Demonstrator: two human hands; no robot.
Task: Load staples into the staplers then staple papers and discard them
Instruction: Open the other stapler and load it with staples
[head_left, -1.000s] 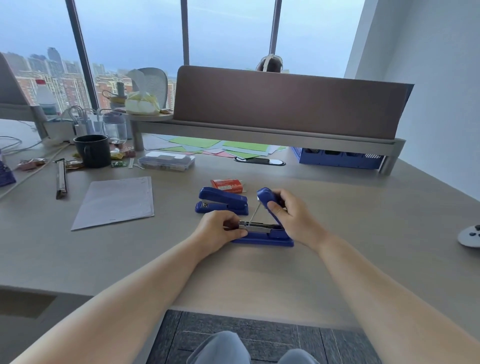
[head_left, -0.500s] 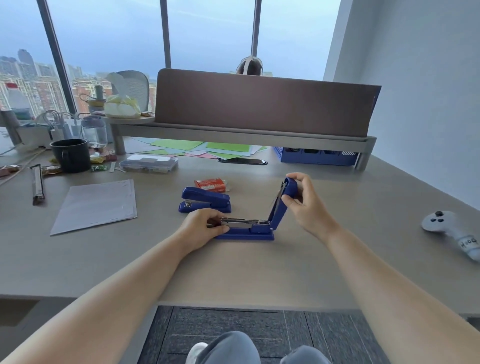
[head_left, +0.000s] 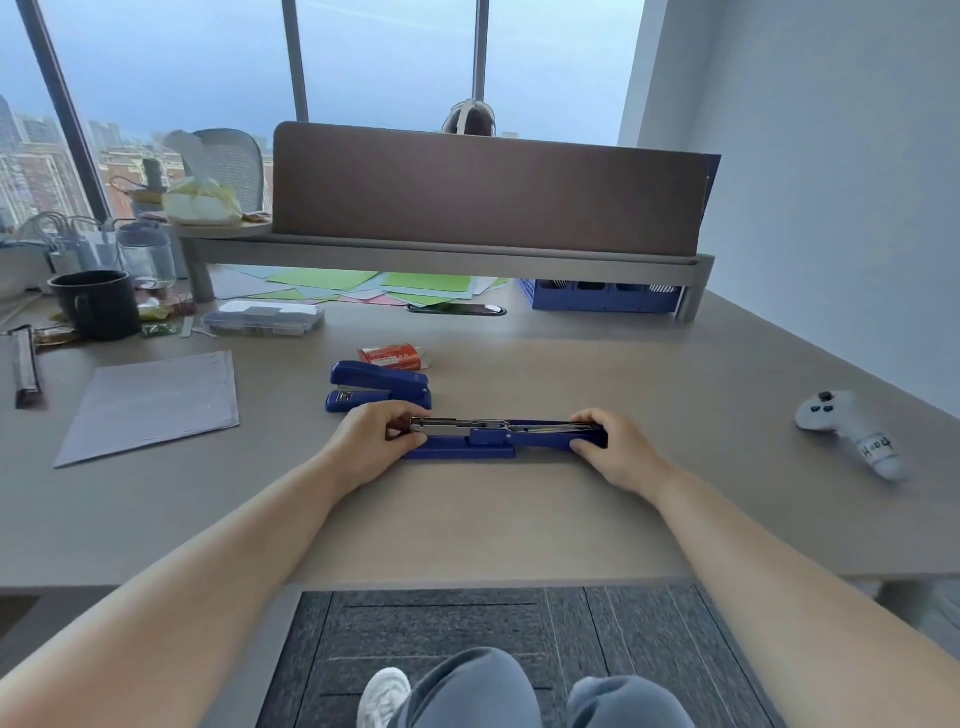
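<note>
Head view:
- An open stapler (head_left: 491, 440) is lying on the counter (head_left: 519, 525), its blue lid folded flat out to the right and its metal magazine facing up.
- The left hand (head_left: 376, 444) is gripping the magazine's left end, with fingers curled over the top and the thumb on the near side.
- The right hand (head_left: 621, 452) is holding the lid's far right end, its fingers wrapping over it and its thumb pressing the near face.
- The open stapler is spanning the gap between the two hands, which are sitting at its opposite ends.
- Two staplers are showing: the closed stapler (head_left: 379, 387) is sitting just behind the left hand, apart from the open one.
- One red staple box (head_left: 394, 356) is lying just behind the closed stapler.
- One paper stack (head_left: 150, 405) is resting well to the left.
- One white controller (head_left: 852, 431) is lying well off to the right.
- One black mug (head_left: 96, 304) is standing far left.
- Bare counter is stretching from the open stapler to the near edge, crossed only by the forearms, and from the right hand towards the controller.
</note>
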